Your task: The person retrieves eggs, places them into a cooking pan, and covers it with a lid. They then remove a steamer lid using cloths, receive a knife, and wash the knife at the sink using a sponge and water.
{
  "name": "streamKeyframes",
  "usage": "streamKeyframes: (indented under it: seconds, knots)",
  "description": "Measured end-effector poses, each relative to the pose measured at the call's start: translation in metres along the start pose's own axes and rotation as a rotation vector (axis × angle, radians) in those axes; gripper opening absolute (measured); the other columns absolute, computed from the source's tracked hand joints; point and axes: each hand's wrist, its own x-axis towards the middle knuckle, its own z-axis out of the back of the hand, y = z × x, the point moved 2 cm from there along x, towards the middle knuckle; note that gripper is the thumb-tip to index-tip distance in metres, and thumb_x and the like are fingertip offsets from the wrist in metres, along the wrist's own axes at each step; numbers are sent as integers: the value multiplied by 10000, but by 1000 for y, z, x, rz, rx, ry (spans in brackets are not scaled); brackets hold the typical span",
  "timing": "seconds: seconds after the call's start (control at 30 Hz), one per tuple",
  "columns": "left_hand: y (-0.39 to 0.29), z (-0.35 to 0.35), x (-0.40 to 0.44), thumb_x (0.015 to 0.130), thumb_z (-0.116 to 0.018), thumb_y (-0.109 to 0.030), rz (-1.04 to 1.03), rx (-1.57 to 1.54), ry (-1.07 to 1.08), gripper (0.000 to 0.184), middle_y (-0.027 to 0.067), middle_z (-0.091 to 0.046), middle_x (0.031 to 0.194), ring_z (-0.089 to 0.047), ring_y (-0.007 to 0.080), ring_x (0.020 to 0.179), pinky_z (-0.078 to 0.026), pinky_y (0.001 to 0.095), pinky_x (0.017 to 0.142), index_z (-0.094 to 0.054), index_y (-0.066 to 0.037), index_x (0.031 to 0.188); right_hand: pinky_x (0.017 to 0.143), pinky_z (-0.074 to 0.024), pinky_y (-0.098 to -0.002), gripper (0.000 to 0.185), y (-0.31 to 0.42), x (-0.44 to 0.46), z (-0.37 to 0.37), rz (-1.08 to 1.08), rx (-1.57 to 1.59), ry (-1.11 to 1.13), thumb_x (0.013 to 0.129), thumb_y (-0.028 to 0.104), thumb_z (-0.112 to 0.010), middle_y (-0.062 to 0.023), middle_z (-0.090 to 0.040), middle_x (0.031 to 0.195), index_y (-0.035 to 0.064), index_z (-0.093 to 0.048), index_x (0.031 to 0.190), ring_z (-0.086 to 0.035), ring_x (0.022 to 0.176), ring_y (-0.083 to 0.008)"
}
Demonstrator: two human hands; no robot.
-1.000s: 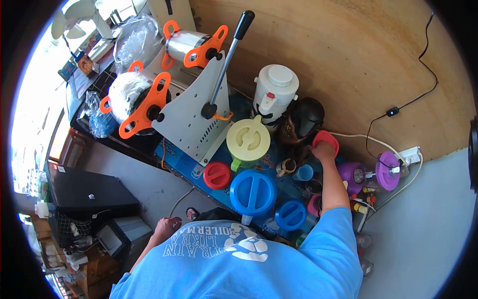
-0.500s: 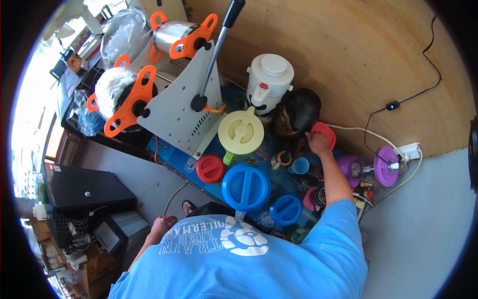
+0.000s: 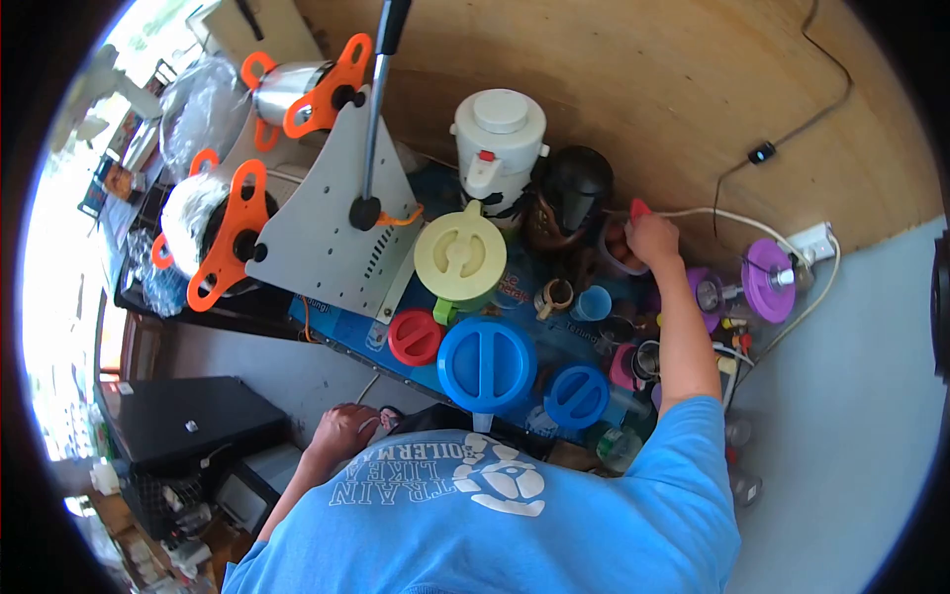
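Observation:
My right hand grips a red lid, tilted up on edge above a clear container with reddish-brown contents. A dark rounded pot or jug stands just left of that container. Nearer to me are a blue cup and a small brown-rimmed mug. My left hand hangs near my waist with its fingers loosely spread, holding nothing.
A white drink dispenser stands by the wooden wall. Jugs with yellow, red and blue lids line the table. The sealing machine has a tall lever. A purple-lidded item lies right, beside cables.
The red lid has been raised off the container and tipped up, so the contents now show. My left hand has moved a little right and opened. The view has shifted.

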Motion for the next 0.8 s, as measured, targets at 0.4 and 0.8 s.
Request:
streamKeyframes:
  seconds: [0.4, 0.8]
  knots:
    - [-256, 58, 243, 815, -669, -105, -892, -211, 57, 170, 165, -706, 920, -680, 355, 847, -551, 447, 758, -688, -27, 965, 621, -484, -432, 369, 8, -191, 221, 94, 333, 135, 949, 270, -584, -214, -636, 696, -16, -634, 721, -626, 681, -370]
    - [-288, -198, 539, 829, -572, -274, -692, 410, 286, 309, 180, -700, 1039, -664, 397, 975, -521, 488, 884, -734, -124, 1046, 495, -353, -437, 399, -30, -435, 286, 175, 675, 163, 856, 231, -717, -124, -424, 571, 39, -464, 616, -455, 506, -340]
